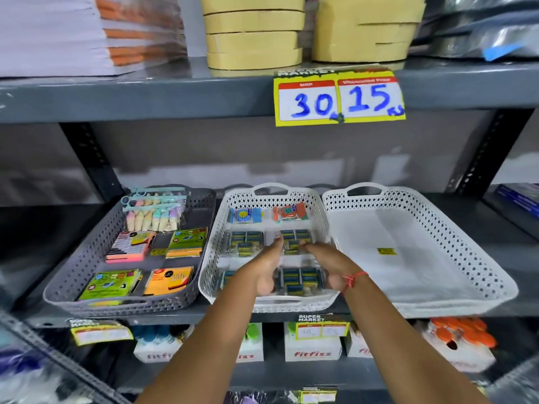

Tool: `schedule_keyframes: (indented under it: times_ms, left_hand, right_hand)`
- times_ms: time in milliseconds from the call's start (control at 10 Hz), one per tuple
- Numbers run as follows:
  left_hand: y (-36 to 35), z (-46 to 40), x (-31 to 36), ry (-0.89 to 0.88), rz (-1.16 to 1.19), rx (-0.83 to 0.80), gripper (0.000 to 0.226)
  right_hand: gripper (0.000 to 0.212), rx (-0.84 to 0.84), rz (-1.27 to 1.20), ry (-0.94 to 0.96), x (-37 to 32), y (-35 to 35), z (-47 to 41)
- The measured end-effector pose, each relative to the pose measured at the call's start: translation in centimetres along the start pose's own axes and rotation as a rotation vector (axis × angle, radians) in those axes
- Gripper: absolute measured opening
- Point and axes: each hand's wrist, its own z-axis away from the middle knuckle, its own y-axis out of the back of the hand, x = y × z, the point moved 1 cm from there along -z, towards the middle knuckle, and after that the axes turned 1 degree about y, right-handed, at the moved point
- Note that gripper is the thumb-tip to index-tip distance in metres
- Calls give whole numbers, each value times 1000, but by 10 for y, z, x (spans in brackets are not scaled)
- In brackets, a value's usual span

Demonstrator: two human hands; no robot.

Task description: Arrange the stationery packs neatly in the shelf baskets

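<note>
Left hand (264, 268) covers most of front-left pack (226, 279) in middle basket (320, 205). Print on packs too blurry to read. Lower price tags (322, 328) smudged, numbers unreadable.

Head view: worn at head height, facing forward and down onto the middle white basket (264, 290).
Nearness: close, within arm's reach of that basket.

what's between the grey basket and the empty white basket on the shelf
In the head view, the middle white basket sits between the grey basket and the empty white basket. It holds small stationery packs, and both hands, left hand and right hand, reach into it.
</note>
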Motion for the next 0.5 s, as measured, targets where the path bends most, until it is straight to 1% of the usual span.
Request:
schedule_keyframes:
  times_ms: [100, 200, 300, 400, 500]
  left_hand:
    - [-4, 4, -2, -11, 3, -3, 70]
    - [-3, 8, 0, -15, 25, 28, 70]
    - [-3, 18, 2, -38, 19, 53, 69]
    - [0, 28, 5, -71, 36, 36, 72]
    - [3, 45, 5, -174, 33, 25, 69]
  right_hand:
    - [35, -24, -22, -3, 2, -3, 3]
    - [30, -32, -2, 9, -1, -5, 4]
    - [15, 25, 59, 63, -7, -4, 12]
    - [25, 49, 42, 185, -9, -4, 21]
    - [28, 146, 81, 265, -13, -10, 35]
